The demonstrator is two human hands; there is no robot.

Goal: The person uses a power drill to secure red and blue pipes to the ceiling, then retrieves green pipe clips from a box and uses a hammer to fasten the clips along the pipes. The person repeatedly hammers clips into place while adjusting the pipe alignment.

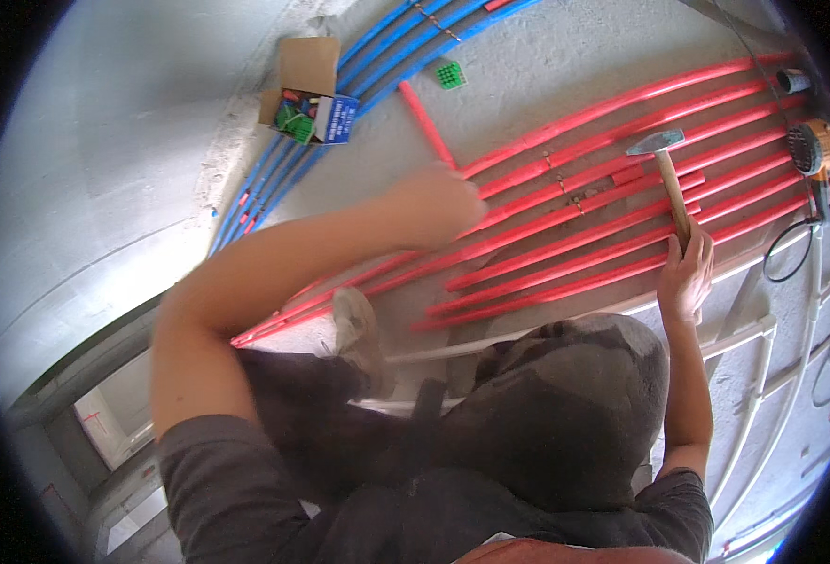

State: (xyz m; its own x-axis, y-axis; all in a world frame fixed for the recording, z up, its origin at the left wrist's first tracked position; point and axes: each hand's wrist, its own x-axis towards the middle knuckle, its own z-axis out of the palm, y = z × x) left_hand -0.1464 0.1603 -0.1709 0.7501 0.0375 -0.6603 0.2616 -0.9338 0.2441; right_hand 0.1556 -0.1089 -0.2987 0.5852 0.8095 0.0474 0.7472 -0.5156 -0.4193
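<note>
Our right hand (686, 273) was wrapped around the hammer (667, 174) handle, head raised over the red pipes (565, 202) at far right; our left hand (438, 202) pinched a short red pipe piece (426, 122); we judged short, square taps safest.

The hammer (667, 169) has a dull metal head and a smooth wooden handle. Smooth, slightly glossy red plastic pipes (565, 240) lie on a rough, matt concrete floor (547, 75). The cardboard box (310, 89) looks matt.

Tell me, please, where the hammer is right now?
In the head view, the hammer is right of centre, its handle gripped by the right hand, its head over the red pipes.
</note>
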